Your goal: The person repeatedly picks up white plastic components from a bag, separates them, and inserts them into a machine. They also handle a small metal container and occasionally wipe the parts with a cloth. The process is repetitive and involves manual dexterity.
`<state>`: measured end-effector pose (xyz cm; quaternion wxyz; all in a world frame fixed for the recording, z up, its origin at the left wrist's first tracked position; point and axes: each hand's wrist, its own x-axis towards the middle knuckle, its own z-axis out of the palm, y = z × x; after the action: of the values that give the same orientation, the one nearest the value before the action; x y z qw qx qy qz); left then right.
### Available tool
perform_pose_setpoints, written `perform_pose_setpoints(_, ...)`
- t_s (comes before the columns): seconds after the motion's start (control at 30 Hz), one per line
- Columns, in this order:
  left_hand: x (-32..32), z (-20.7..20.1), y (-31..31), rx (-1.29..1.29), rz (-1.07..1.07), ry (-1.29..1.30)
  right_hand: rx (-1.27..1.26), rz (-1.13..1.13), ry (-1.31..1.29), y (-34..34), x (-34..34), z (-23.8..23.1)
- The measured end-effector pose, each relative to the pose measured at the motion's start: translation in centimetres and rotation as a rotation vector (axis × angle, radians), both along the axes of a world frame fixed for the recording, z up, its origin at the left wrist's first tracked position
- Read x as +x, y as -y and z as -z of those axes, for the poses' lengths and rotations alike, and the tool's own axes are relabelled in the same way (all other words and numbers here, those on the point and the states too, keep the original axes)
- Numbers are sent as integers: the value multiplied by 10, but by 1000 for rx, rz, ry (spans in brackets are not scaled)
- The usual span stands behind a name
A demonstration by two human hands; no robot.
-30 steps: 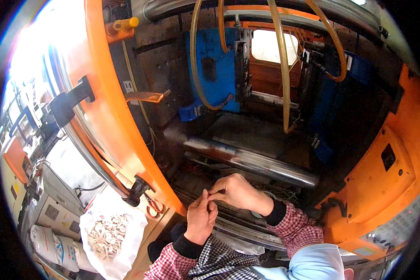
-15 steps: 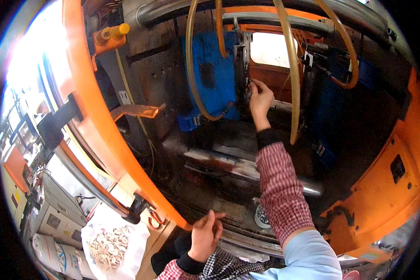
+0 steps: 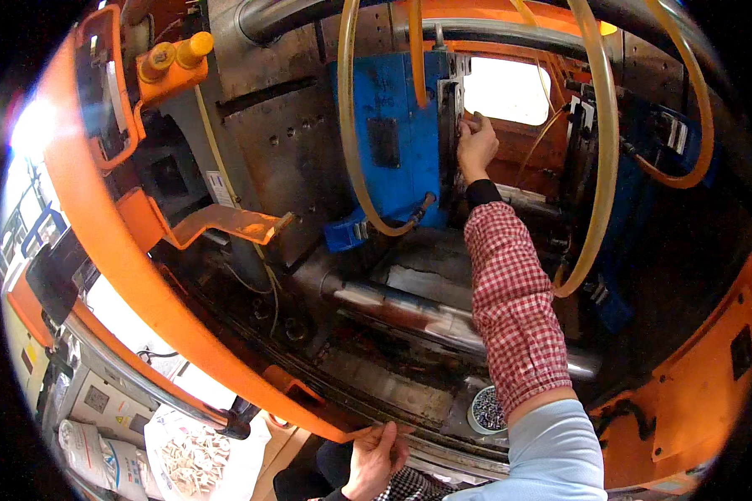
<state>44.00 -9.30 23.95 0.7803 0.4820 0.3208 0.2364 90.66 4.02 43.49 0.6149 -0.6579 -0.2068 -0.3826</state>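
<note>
While half-curled, right hand [image 3: 479, 146] at mould [image 3: 450, 113].

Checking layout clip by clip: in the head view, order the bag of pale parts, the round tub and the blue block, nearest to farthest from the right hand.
1. Blue block: just left of the right hand.
2. Round tub: well below it, right of centre.
3. Bag of pale parts: far lower left.

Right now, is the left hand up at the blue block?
No, the left hand is low, near the lower end of the orange frame, while the right hand is up beside the blue block.
</note>
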Motion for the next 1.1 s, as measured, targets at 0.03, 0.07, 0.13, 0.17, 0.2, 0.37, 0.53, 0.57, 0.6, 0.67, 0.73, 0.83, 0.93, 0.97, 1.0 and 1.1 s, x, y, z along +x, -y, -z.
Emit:
perform_pose_setpoints(0.03, 1, 1, 0, 12, 8, -2, -2, -1, -18, 0, 0, -1)
perform_pose_setpoints(0.07, 1, 2, -1, 16, 3, -6, 3, -4, -14, 0, -1, -2)
perform_pose_setpoints(0.13, 2, 3, -3, 25, -7, -13, 13, -10, -9, -2, -5, -3)
perform_pose_setpoints(0.17, 2, 4, -3, 46, -4, -24, 8, -9, -17, -1, -3, -3)
perform_pose_setpoints(0.2, 2, 5, -4, 67, -2, -36, 3, -9, -27, -1, -2, -4)
perform_pose_setpoints(0.37, -1, 0, -5, 22, 35, 1, -98, 76, -24, 0, 0, -7)
perform_pose_setpoints(0.53, -2, 1, -1, 8, 2, 54, -199, 117, -78, -1, -4, -11)
perform_pose_setpoints(0.57, -4, 5, -1, 19, 7, 46, -289, 114, -91, -3, -13, -12)
perform_pose_setpoints(0.6, -7, 8, -3, 30, 11, 37, -380, 111, -103, -4, -22, -12)
perform_pose_setpoints(0.67, -12, 8, -3, -43, 56, 57, -491, 89, -100, -3, -30, -11)
perform_pose_setpoints(0.73, -15, 1, -1, -213, 137, 114, -531, 54, -71, 3, -29, -7)
perform_pose_setpoints(0.83, -10, -4, 4, -256, 267, 212, -397, -91, 19, 27, -6, -7)
perform_pose_setpoints(0.93, -8, -6, 6, -163, 266, 230, -148, 91, 118, 47, -56, -2)
perform_pose_setpoints(0.97, -10, -14, 5, -96, 238, 181, -206, -81, 133, 62, -93, 0)
perform_pose_setpoints(1.0, -12, -23, 3, -30, 202, 126, -264, -262, 144, 80, -143, 0)
perform_pose_setpoints(1.1, -29, -38, 0, 57, 100, 60, -551, -908, 150, 136, -270, 23)
